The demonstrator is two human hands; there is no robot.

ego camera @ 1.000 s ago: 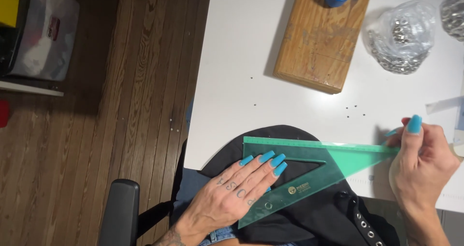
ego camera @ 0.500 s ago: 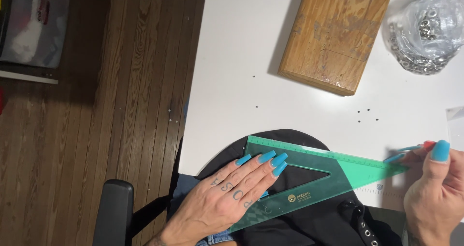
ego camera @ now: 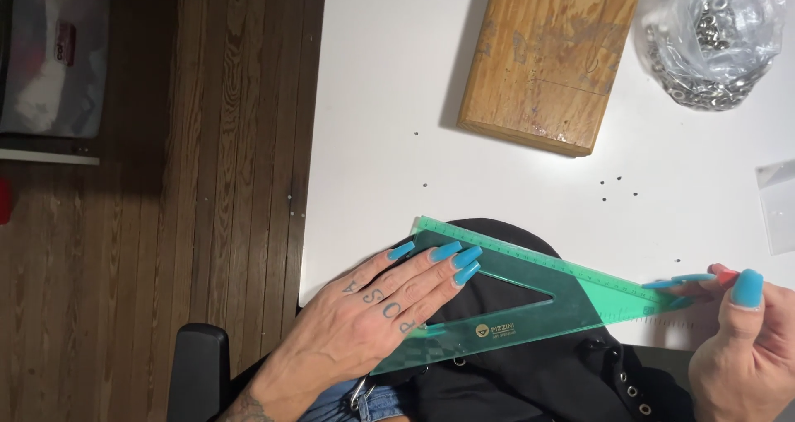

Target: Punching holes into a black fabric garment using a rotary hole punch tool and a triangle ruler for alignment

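Green set square (ego camera: 530, 306): translucent triangle, lying flat across a piece of black fabric (ego camera: 538, 372) at the near edge of the white tabletop (ego camera: 389, 99). Its long ruled edge runs from upper left down to the right, and the narrow tip reaches out past the fabric onto bare tabletop.

Left hand (ego camera: 373, 314): I see it laid flat and open, palm down, on the wide end of the set square, fingers stretched along it, pressing it to the fabric. Long blue nails.

Right hand (ego camera: 737, 347): at the lower right, closed around something slim with a red end; I cannot tell what it is, most of it hidden by the fingers. The fingertips sit right at the narrow tip of the set square, touching or just beside the ruled edge.

Black fabric: carries a row of metal eyelets (ego camera: 631, 389) along its lower right part. A bit of blue denim (ego camera: 364, 401) shows under the left wrist.

Further out: a few tiny dark specks scattered on the tabletop between the fabric and a wooden block (ego camera: 551, 57), which sits well apart at the top. To its right, a clear plastic bag (ego camera: 712, 41) full of small metal rings. Left of the tabletop, dark wooden floor (ego camera: 207, 140), and a black chair armrest (ego camera: 197, 372) near the left forearm.
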